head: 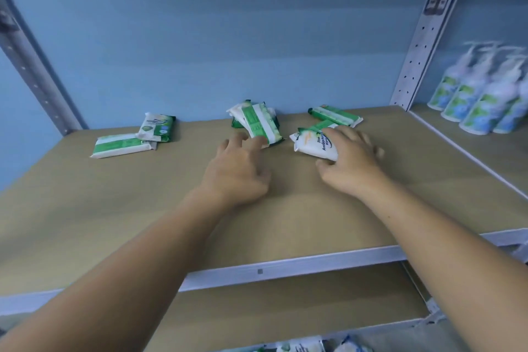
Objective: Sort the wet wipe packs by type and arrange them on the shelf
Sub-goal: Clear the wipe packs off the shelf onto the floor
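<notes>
My right hand point(351, 160) curls round the white pack point(314, 147) on the shelf point(143, 208), thumb beneath, likely to pull it from the mix. My left hand point(237, 168), fingers loosely extended, touches the green-banded pile point(257, 121), probably steadying it.

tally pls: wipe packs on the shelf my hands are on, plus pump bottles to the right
wipe packs: at least 6, stacked ones hard to split
pump bottles: 4 in view, blurred
total: at least 10
</notes>
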Action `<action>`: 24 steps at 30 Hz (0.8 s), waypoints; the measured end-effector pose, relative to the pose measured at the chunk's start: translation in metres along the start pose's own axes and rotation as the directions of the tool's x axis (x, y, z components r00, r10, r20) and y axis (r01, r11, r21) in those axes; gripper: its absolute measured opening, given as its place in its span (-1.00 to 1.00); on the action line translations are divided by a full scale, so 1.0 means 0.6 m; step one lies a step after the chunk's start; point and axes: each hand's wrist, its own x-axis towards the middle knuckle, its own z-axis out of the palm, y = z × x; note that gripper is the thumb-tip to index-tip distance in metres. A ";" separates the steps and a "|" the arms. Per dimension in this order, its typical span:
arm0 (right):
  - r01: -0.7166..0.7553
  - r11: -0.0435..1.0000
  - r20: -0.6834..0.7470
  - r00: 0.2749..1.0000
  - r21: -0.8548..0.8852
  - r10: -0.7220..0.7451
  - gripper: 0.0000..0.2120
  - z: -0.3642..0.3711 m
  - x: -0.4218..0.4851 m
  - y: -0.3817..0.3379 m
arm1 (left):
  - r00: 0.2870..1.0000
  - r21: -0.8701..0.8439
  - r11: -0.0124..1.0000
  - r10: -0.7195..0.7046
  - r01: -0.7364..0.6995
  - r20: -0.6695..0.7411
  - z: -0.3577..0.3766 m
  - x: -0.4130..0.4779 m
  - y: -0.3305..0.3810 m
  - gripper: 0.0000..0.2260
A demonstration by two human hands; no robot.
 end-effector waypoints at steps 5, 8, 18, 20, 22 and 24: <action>-0.036 0.999 -0.005 0.999 -0.022 0.036 -0.51 0.022 0.032 0.005 | 0.986 -0.034 0.997 -0.074 0.070 -0.150 0.038 0.071 0.017 -0.42; -0.057 0.998 -0.049 0.997 0.040 0.058 -0.62 0.032 0.042 0.010 | 0.971 0.015 0.996 -0.084 0.090 -0.225 0.061 0.073 0.024 -0.48; -0.072 0.943 -0.274 0.947 0.326 0.167 -0.49 0.030 0.037 0.007 | 0.907 -0.124 0.987 -0.142 0.100 -0.397 0.049 0.084 0.001 -0.68; -0.054 0.924 -0.259 0.952 0.378 0.161 -0.49 0.029 0.035 0.008 | 0.901 -0.199 0.970 -0.207 0.138 -0.381 0.044 0.080 -0.004 -0.66; -0.053 0.917 -0.238 0.958 0.395 0.158 -0.50 0.028 0.034 0.008 | 0.896 -0.198 0.953 -0.285 0.228 -0.341 0.041 0.077 -0.005 -0.57; -0.048 0.917 -0.245 0.957 0.395 0.155 -0.51 0.029 0.034 0.008 | 0.905 -0.135 0.951 -0.307 0.278 -0.296 0.038 0.076 -0.005 -0.59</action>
